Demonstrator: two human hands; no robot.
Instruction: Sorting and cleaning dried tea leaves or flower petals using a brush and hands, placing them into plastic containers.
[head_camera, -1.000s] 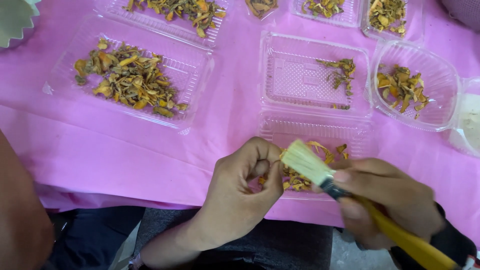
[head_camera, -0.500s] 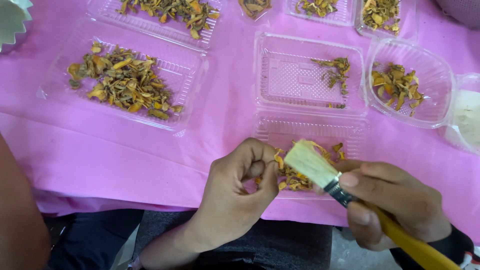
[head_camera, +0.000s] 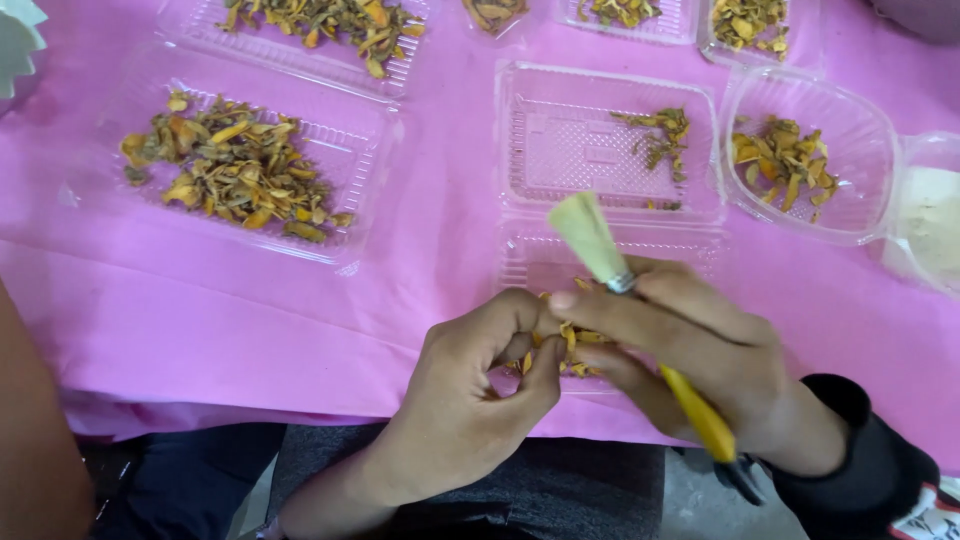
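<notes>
A paintbrush (head_camera: 640, 320) with pale bristles, a metal ferrule and a yellow handle is held in the right hand (head_camera: 700, 360), whose fingers are clamped around the ferrule and the upper handle. The bristles are pointed up and away, over the near edge of a clear hinged plastic box (head_camera: 610, 170). This box is taken as the landmark.

In the near half of the box, some orange-yellow dried pieces (head_camera: 570, 345) are seen, partly hidden by both hands. The left hand (head_camera: 480, 390) is placed just left of the right hand, with thumb and fingertips pinched together at these pieces; whether a piece is really held between them cannot be told. In the far half of the box a small heap of dried pieces (head_camera: 655, 135) is lying at its right side.

Left of the box, a wide clear tray (head_camera: 240, 165) filled with the same dried material is standing. Right of the box, a rounded clear container (head_camera: 810, 155) with a few pieces is found, and beyond it another with pale powder (head_camera: 935, 225). Behind the box, more trays (head_camera: 320, 25) are lined up. Everything is resting on a pink tablecloth (head_camera: 200, 320)
</notes>
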